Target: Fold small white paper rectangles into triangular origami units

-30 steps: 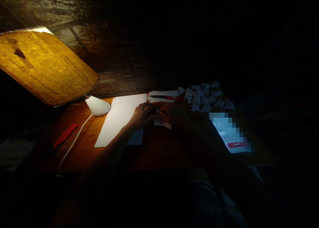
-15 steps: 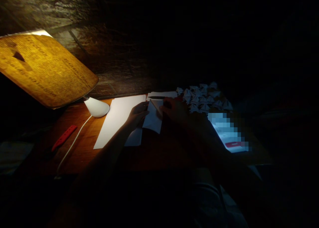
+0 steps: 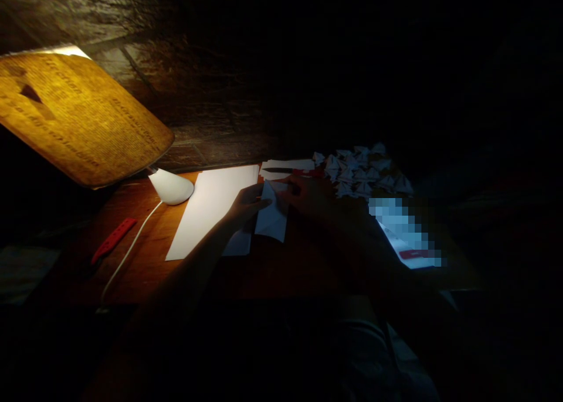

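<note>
A small white sheet of paper (image 3: 271, 219) with folded creases hangs between my two hands, its top narrowing to a point. My left hand (image 3: 246, 203) grips its left edge, thumb on the front. At the upper right of the paper, my right hand (image 3: 299, 194) pinches the edge; its fingers are dim in shadow. Just behind the hands lies a knife with a dark blade and red handle (image 3: 307, 172), resting on smaller white papers (image 3: 288, 164). A stack of large white sheets (image 3: 215, 205) lies left of the held paper, partly behind my left forearm.
A lamp with a printed yellow shade (image 3: 83, 121) and white base (image 3: 171, 187) stands at the left, its white cord (image 3: 132, 247) running forward. A red power strip (image 3: 114, 239) lies near it. Several folded paper pieces (image 3: 360, 170) cover the back right, behind a lit screen (image 3: 402, 238).
The folded flap at the paper's top has shifted, and the top now looks pointed. My right hand has moved slightly at the upper edge; both hands keep their hold.
</note>
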A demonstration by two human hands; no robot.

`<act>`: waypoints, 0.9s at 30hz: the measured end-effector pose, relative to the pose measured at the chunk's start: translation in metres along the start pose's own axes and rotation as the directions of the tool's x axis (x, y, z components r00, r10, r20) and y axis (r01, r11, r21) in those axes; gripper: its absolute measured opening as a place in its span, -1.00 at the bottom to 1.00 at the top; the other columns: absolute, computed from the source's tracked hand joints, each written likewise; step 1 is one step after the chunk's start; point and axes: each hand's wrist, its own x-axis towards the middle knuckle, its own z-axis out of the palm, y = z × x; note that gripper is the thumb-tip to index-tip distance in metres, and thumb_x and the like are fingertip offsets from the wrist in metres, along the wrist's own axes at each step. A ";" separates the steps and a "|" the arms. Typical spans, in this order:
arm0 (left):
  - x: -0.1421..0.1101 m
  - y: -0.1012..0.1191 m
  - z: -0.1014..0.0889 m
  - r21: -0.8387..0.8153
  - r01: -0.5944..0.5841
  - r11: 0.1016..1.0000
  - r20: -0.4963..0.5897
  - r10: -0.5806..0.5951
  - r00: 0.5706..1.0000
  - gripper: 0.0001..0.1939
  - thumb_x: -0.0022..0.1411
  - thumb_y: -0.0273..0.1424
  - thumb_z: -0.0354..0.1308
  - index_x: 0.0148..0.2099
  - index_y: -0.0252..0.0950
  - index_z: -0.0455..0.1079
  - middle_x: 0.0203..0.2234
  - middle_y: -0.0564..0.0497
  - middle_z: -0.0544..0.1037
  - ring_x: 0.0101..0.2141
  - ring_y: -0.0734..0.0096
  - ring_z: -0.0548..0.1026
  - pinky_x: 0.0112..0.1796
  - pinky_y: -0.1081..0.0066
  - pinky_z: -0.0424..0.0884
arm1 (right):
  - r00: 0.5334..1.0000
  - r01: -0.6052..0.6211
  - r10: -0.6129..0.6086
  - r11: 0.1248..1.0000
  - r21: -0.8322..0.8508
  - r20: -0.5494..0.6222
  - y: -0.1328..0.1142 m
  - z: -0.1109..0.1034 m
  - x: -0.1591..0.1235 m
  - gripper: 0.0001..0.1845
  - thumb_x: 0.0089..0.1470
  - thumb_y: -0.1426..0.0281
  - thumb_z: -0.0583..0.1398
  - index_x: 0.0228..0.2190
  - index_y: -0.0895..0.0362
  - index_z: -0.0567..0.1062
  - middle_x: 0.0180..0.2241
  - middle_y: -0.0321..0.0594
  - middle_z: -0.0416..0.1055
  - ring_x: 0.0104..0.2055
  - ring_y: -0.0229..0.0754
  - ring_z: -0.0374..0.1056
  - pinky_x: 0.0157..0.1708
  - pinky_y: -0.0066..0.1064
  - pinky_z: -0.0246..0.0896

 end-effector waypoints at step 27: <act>-0.006 -0.001 0.004 0.597 -0.545 0.589 0.453 0.313 0.835 -0.42 0.33 -0.47 0.17 0.35 -0.01 0.42 0.17 -0.12 0.44 0.12 0.11 0.44 0.18 0.02 0.43 | 1.000 -0.025 0.022 0.956 -0.293 -0.013 0.009 -0.012 0.001 -0.68 0.07 0.63 0.18 -0.25 0.12 0.67 -0.10 -0.09 0.61 -0.08 -0.05 0.49 -0.06 -0.25 0.34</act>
